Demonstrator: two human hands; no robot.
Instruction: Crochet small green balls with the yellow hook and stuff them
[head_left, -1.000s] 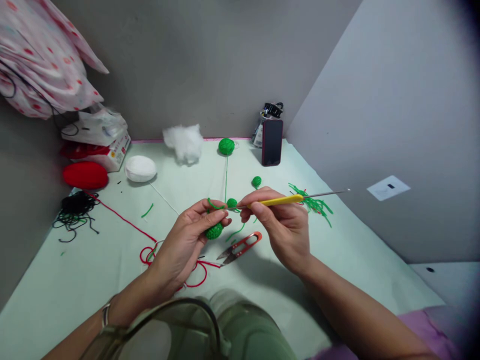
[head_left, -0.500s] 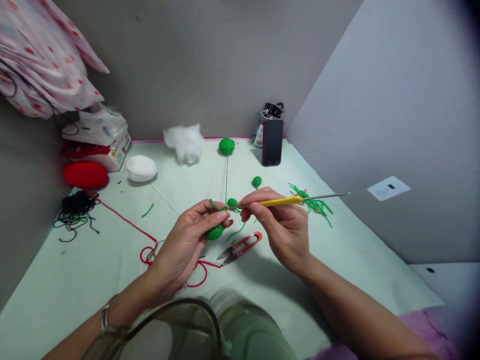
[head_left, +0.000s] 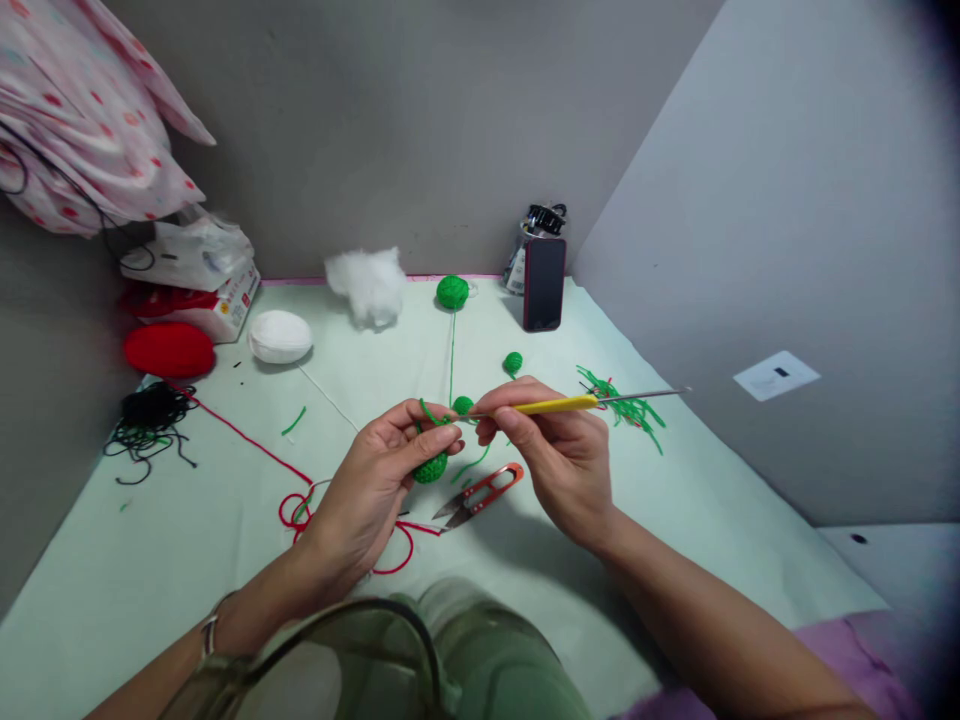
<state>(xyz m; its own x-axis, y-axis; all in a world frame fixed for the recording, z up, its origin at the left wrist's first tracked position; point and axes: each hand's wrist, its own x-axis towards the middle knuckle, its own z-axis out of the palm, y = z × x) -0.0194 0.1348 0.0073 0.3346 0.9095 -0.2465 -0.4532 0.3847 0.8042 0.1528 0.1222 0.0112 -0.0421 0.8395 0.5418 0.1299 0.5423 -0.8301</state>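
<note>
Pinched in my left hand [head_left: 379,465] is a small green crochet piece [head_left: 430,467], with green yarn looped over the index finger. My right hand [head_left: 559,455] grips a yellow-handled crochet hook [head_left: 556,405]; one thin end points left into the stitches, the other sticks out to the right. My fingertips partly hide where the hook meets the yarn. A green yarn strand runs back from the work to a green yarn ball [head_left: 452,292]. Just beyond my fingers lies a small green crocheted ball [head_left: 463,406], and another green ball [head_left: 513,363] sits farther back.
Orange thread snips [head_left: 486,492] lie between my forearms near loose red yarn [head_left: 396,560]. Green yarn scraps [head_left: 626,405] are at right. Farther back are a phone [head_left: 544,285], white stuffing [head_left: 367,288], a white yarn ball [head_left: 280,337], red yarn [head_left: 169,349] and black yarn [head_left: 150,410].
The hook and my right hand have shifted slightly left, bringing the hook's tip farther into the work. My left hand stays almost in place, still holding the green piece.
</note>
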